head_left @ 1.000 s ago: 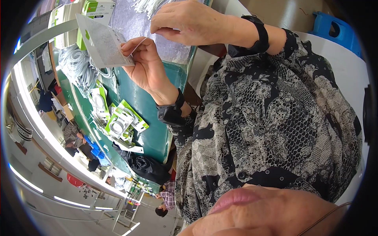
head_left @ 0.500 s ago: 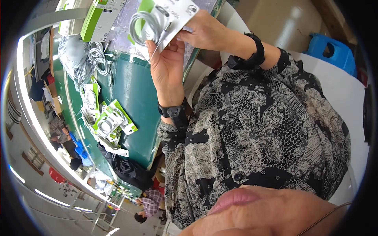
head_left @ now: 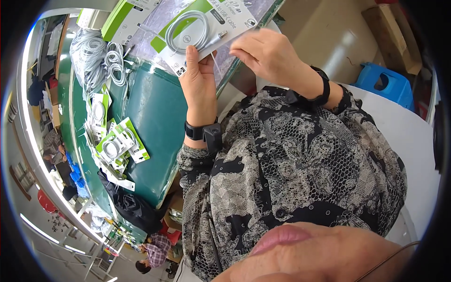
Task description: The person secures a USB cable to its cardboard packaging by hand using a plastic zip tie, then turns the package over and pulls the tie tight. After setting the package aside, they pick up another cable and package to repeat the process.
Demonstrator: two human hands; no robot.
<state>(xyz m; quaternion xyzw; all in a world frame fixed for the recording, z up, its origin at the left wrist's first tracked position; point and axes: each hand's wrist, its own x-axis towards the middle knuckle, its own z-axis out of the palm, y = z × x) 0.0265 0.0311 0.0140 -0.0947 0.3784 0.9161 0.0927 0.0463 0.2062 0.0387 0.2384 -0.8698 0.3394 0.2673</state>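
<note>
A white-and-green cable card (head_left: 237, 21) is gripped at its lower edge by my left hand (head_left: 199, 87), thumb on the front and fingers behind. Fastened on the card lies a coiled grey-white charging cable (head_left: 207, 33), its plug pointing right. Below the card a thin white strip (head_left: 215, 62) sticks out beside my left fingers. My right hand (head_left: 270, 54) is just right of the card and apart from it, fingertips pinched together; whether anything is between them I cannot make out.
On the green table (head_left: 150, 101), a pile of carded cables (head_left: 112, 148) lies left, near a bundle of loose cables (head_left: 88, 58). More green-and-white cards (head_left: 129, 21) are at the back. A black bag (head_left: 134, 207) sits at the table edge; a blue stool (head_left: 385, 87) stands right.
My right hand has come away from the card and moved right and down. The card now faces up more fully, still in my left hand. The whole view has shifted slightly.
</note>
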